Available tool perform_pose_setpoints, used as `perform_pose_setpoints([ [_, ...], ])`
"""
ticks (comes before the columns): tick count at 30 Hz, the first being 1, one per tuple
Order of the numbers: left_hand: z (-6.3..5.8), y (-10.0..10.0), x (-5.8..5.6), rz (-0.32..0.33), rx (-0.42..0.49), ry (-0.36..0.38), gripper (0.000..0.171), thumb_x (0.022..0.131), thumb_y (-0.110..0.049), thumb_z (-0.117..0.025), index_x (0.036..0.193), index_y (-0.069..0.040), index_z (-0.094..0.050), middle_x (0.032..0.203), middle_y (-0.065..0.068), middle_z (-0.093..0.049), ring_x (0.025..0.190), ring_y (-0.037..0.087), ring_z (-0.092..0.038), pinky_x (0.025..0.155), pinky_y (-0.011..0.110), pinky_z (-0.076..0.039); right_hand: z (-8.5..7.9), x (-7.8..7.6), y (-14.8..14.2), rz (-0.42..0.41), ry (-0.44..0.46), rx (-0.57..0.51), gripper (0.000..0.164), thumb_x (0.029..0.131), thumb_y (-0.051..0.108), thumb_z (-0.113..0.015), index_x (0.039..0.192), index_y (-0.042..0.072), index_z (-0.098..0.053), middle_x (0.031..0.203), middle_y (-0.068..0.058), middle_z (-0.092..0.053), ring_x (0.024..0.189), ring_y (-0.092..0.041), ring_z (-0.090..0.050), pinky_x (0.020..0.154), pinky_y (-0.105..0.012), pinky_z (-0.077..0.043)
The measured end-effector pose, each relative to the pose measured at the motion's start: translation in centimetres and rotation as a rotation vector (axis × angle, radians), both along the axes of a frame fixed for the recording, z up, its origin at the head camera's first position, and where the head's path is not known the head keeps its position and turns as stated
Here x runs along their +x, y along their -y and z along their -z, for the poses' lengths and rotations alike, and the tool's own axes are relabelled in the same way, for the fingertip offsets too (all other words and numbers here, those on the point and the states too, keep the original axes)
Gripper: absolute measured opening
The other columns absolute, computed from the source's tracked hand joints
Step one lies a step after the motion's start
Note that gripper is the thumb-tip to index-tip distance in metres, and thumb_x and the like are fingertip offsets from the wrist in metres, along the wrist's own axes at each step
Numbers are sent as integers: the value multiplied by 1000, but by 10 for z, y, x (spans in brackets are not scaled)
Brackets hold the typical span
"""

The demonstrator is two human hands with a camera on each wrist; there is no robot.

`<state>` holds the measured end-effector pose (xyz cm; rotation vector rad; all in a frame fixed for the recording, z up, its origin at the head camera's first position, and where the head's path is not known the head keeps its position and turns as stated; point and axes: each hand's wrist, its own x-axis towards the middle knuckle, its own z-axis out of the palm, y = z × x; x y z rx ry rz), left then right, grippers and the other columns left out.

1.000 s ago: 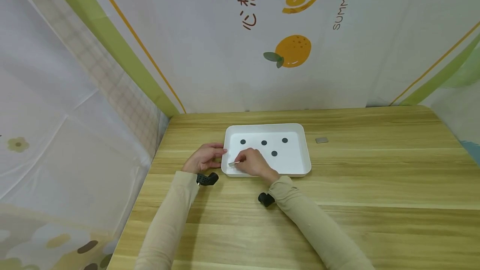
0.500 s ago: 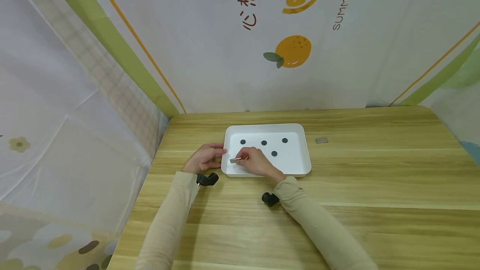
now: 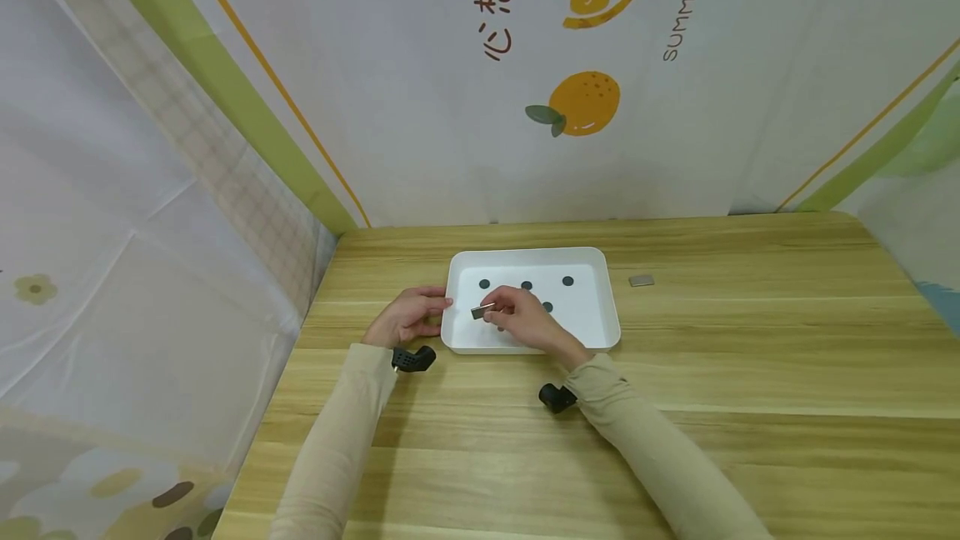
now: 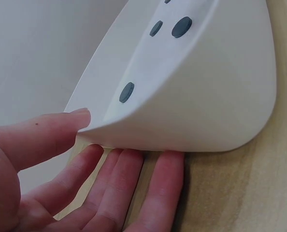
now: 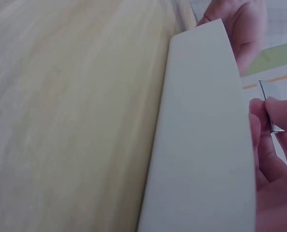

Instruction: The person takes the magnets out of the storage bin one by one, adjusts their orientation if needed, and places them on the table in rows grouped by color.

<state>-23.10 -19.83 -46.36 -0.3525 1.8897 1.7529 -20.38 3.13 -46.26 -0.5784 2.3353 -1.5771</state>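
Silvery, a thin rectangular plate juts from the right hand.

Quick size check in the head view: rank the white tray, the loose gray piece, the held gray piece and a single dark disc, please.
1. White tray
2. Loose gray piece and held gray piece: unranked; they look alike, and the right hand covers part of the held one
3. Dark disc

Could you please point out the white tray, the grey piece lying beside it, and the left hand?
White tray (image 3: 583, 326), head view: bare floor.
Grey piece (image 3: 641, 281), head view: top middle.
Left hand (image 3: 406, 317), head view: middle.
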Motion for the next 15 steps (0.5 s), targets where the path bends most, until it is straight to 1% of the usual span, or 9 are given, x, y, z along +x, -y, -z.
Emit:
perform_pose_setpoints([
  [3,0,0,0,-1,-5,1,53,96,-9,-57,145,-2,-38,131,15,-53,101,19,-61,82,37,-56,-3,1,-5,-9,6,-17,17,93,10,-63,110,6,-64,95,-19,-67,79,-32,-65,64,-24,-47],
  [8,0,2,0,9,5,-3,54,97,-10,-57,146,0,-36,133,17,-53,102,19,-61,86,40,-55,-7,1,-13,-19,-10,-71,19,93,8,-62,111,3,-63,95,-18,-67,80,-38,-64,66,-32,-51],
  [10,0,2,0,9,9,-3,54,97,-10,-56,146,0,-36,132,17,-53,102,19,-61,85,39,-55,-9,1,-15,-8,-5,-96,19,93,8,-61,111,2,-62,96,-17,-68,78,-36,-63,67,-35,-51],
  [13,0,1,0,3,8,1,53,96,-9,-57,145,-1,-37,127,14,-55,99,18,-61,81,37,-56,-12,0,-19,26,22,-125,19,94,9,-61,112,4,-62,96,-15,-69,75,-28,-62,67,-34,-50],
  [15,-1,1,1,-1,7,1,53,96,-9,-58,145,-1,-37,125,13,-56,98,17,-62,79,36,-56,-14,0,-22,51,42,-147,20,94,10,-62,113,4,-62,97,-15,-69,75,-26,-61,70,-33,-50],
])
